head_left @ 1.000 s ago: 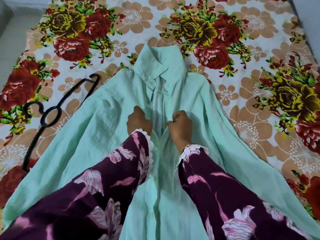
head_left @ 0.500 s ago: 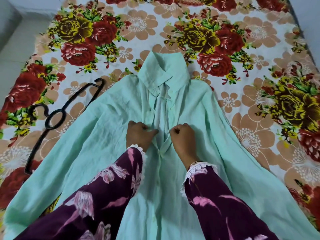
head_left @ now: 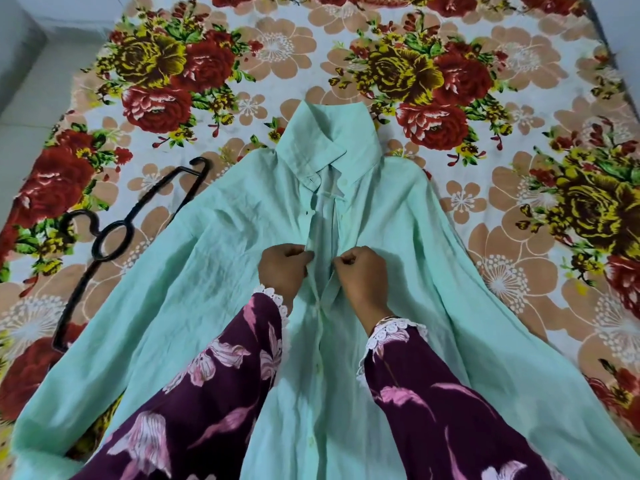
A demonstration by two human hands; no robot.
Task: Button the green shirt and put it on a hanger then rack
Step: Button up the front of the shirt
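Observation:
The light green shirt point(head_left: 214, 258) lies spread front-up on a flowered bedsheet, collar pointing away from me and sleeves fanned out. Its front is closed below my hands and gapes open from chest to collar. My left hand point(head_left: 282, 270) pinches the left front edge at chest height. My right hand point(head_left: 363, 275) pinches the right front edge just across the gap. A black hanger point(head_left: 104, 237) lies flat on the sheet to the left of the shirt, its lower end tucked under the left sleeve.
The flowered bedsheet point(head_left: 519, 209) covers the whole bed. A pale floor and wall point(head_left: 20, 81) show past the bed's far left corner. Dark floral sleeves with white lace cuffs cover both forearms.
Both hands have stayed on the shirt's front edges at chest height, with fingers curling tighter onto the cloth. The view has tilted a little, so the shirt sits lower in frame.

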